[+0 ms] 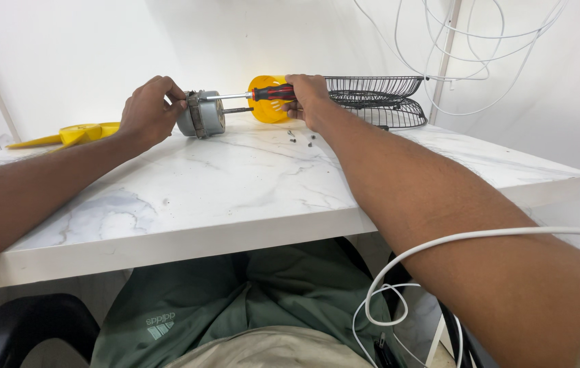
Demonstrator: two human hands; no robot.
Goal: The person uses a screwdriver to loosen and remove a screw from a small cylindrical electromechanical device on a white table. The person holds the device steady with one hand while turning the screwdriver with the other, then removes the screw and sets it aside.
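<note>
Head view: the left hand (pixel 148 109) is wrapped around a grey metal fan motor (pixel 203 114) lying on its side on the marble tabletop (pixel 235 191). The right hand (pixel 309 101) clamps a red-and-black screwdriver (pixel 263 93), its shaft meeting the motor. Loose screws (pixel 293 136) lie near the right hand.

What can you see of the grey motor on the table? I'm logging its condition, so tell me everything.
The motor is a round grey metal body lying on its side on the white marble-look table, with a darker band around its middle. A thin shaft sticks out toward the right. The left hand clasps its left end, hiding that part. A screwdriver with a red-and-black handle, in the right hand, lies level with its tip against the motor's right face. Behind it sits a yellow plastic housing.
</note>
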